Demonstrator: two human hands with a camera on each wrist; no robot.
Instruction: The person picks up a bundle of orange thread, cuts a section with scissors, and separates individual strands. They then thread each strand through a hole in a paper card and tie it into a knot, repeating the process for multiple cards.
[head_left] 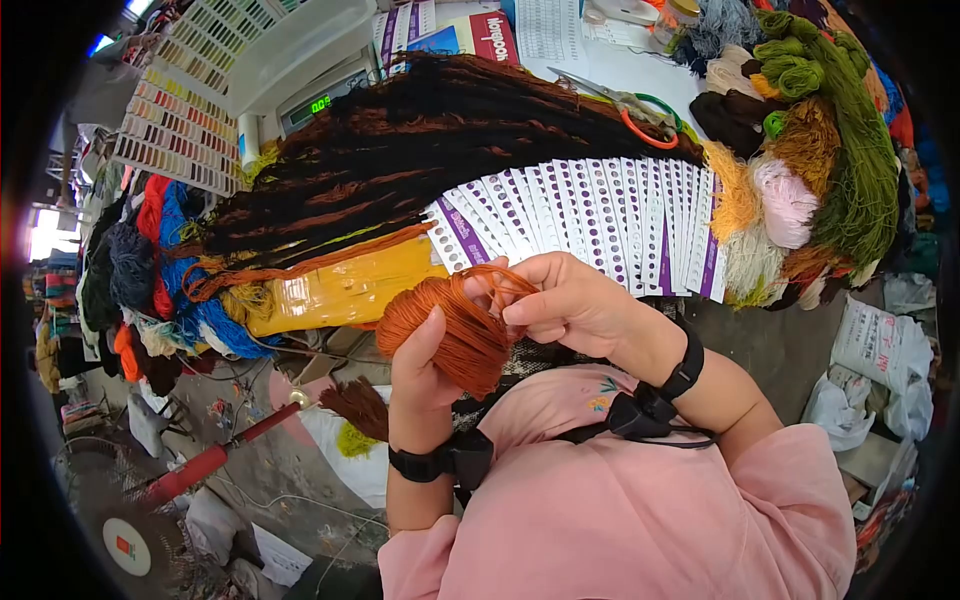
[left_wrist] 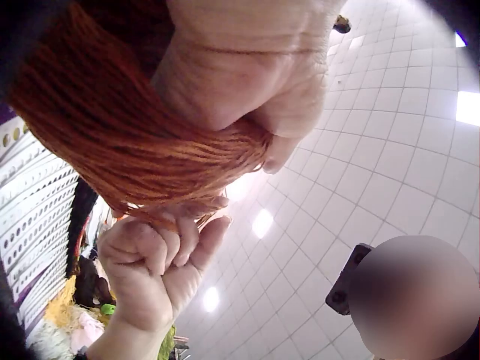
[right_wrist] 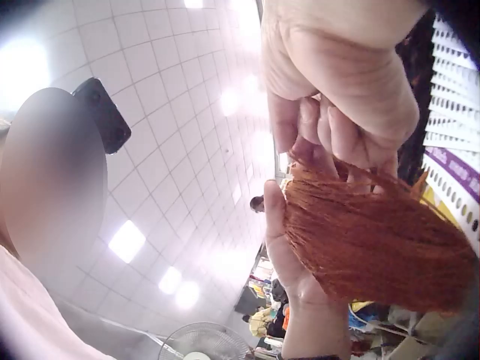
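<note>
Table strewn with dark yarn (head_left: pixel 400 130), punched cards (head_left: pixel 590 215) at one o'clock. Orange skein (head_left: pixel 445 325) near centre; left hand (head_left: pixel 418 365) grips it, right hand (head_left: pixel 570 305) pinches strands at its two o'clock.

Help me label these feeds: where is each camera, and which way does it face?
Head: on the head, facing forward and down at orange yarn; arms and pink top show.
Left wrist: worn there, facing yarn, right hand and ceiling; left hand and blurred head show.
Right wrist: worn there, facing yarn, left hand and ceiling; right hand, head and top show.
All share yarn and hands.
</note>
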